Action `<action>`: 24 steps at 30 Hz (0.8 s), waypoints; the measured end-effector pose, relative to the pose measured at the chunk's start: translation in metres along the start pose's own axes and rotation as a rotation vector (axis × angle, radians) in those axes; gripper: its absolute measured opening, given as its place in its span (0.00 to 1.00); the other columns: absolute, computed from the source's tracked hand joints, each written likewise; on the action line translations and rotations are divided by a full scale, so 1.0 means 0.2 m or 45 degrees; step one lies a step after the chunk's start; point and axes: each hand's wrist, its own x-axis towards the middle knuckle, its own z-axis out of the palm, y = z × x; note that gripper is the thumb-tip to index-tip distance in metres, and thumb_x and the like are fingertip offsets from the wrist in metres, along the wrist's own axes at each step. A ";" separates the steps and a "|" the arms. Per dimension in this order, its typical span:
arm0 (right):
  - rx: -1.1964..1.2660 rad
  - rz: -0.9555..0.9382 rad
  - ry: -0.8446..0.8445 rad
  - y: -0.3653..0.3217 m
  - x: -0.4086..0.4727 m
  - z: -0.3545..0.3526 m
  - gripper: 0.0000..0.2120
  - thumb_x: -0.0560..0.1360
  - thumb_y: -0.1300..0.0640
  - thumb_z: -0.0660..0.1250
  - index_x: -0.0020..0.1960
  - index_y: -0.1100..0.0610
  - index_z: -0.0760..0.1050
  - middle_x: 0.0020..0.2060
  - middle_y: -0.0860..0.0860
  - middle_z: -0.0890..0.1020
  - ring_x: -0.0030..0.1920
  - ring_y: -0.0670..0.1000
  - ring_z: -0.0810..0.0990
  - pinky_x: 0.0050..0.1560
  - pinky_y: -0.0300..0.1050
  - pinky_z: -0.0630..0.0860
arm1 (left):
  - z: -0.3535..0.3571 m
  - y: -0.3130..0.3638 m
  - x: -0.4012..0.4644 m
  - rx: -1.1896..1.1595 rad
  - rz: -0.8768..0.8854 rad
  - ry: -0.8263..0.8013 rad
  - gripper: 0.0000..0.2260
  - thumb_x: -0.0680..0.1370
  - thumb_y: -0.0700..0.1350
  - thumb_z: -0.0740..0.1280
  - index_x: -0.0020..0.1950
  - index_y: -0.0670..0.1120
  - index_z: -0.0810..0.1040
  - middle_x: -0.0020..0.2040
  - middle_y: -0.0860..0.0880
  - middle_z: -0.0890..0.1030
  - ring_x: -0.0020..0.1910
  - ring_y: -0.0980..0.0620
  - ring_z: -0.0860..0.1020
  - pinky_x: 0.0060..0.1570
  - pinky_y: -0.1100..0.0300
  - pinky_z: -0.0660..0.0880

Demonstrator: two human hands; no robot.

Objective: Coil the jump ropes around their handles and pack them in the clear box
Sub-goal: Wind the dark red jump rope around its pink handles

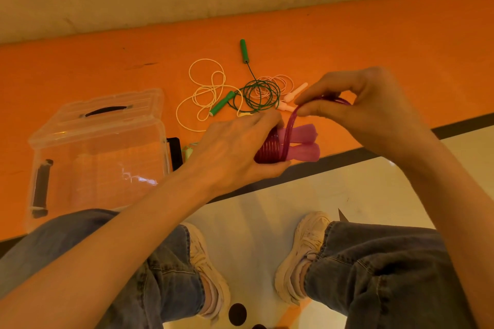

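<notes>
The left hand (235, 147) grips the purple handles (302, 145), already thickly wound; the right hand (355, 112) pinches the remaining purple rope (290, 125). Green rope (256, 93), cream rope (205, 93) and pink rope (275, 83) lie loose on the orange mat (374, 43). The clear box (99, 152) looks empty.

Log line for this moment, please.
left hand: grips purple rope coil on handles | right hand: pinches rope tail | clear box: open

indoor play/gym rm | orange mat (347, 43); glossy floor (267, 222) w/ line
</notes>
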 end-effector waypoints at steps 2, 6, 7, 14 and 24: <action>0.057 0.037 0.020 0.01 0.03 0.01 0.05 0.70 0.57 0.73 0.45 0.56 0.84 0.42 0.48 0.85 0.43 0.43 0.80 0.43 0.32 0.73 | -0.01 0.01 0.00 -0.077 -0.013 0.000 0.25 0.71 0.64 0.68 0.58 0.50 0.68 0.50 0.55 0.79 0.42 0.54 0.78 0.30 0.59 0.70; 0.215 0.104 -0.046 0.06 0.06 0.03 0.06 0.68 0.59 0.74 0.44 0.59 0.84 0.40 0.52 0.85 0.39 0.43 0.81 0.42 0.34 0.75 | -0.02 0.04 -0.01 -0.231 0.020 0.032 0.29 0.69 0.63 0.71 0.59 0.52 0.60 0.55 0.56 0.78 0.47 0.54 0.81 0.33 0.54 0.77; 0.250 0.123 -0.069 0.07 0.07 0.03 0.06 0.68 0.60 0.74 0.45 0.59 0.83 0.40 0.55 0.85 0.40 0.46 0.81 0.43 0.37 0.76 | -0.02 0.04 -0.01 -0.253 0.035 0.031 0.29 0.69 0.62 0.71 0.60 0.52 0.60 0.55 0.56 0.78 0.48 0.53 0.81 0.34 0.52 0.78; 0.404 0.176 -0.211 0.11 0.06 0.04 0.09 0.65 0.55 0.73 0.44 0.58 0.83 0.39 0.59 0.84 0.36 0.43 0.78 0.36 0.37 0.72 | -0.01 0.02 -0.02 -0.265 0.185 0.011 0.26 0.71 0.60 0.68 0.66 0.50 0.72 0.60 0.55 0.75 0.50 0.55 0.76 0.37 0.53 0.77; 0.493 0.324 -0.303 0.15 0.05 0.02 0.10 0.70 0.55 0.68 0.49 0.58 0.82 0.43 0.57 0.85 0.42 0.48 0.80 0.41 0.38 0.77 | -0.05 0.02 0.01 -0.293 0.180 0.187 0.25 0.72 0.57 0.71 0.64 0.45 0.75 0.63 0.50 0.73 0.54 0.53 0.77 0.35 0.53 0.77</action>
